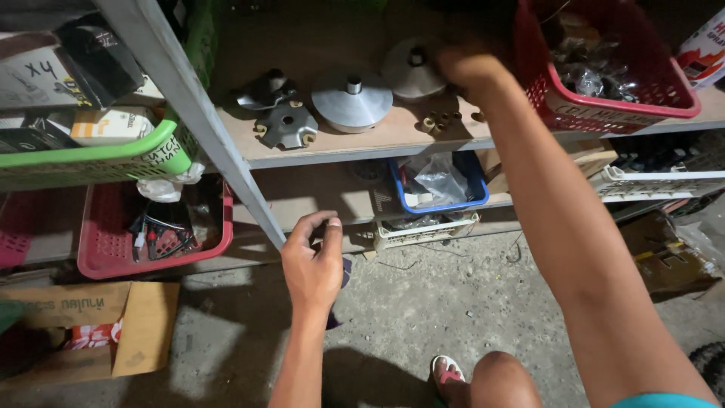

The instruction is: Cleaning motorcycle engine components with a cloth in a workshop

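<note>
My right hand [472,72] reaches up to the wooden shelf [377,140]. It rests by a round metal disc [408,72] and several small brass rollers [434,122]; its fingers are in shadow, so a grip does not show. Left of it lie a second metal disc with a centre hub [352,100], a grey plate with notches [287,125] and a dark metal part [264,89]. My left hand [313,261] hangs lower, near the grey shelf post [204,113], fingers curled around what looks like a dark cloth [333,320].
A red basket [604,113] of bagged parts stands right of my right hand. Below the shelf are a blue tub [476,198] and a white crate [423,233]. At left are a green basket [98,159], a red basket [151,261] with wires and a cardboard box [143,325].
</note>
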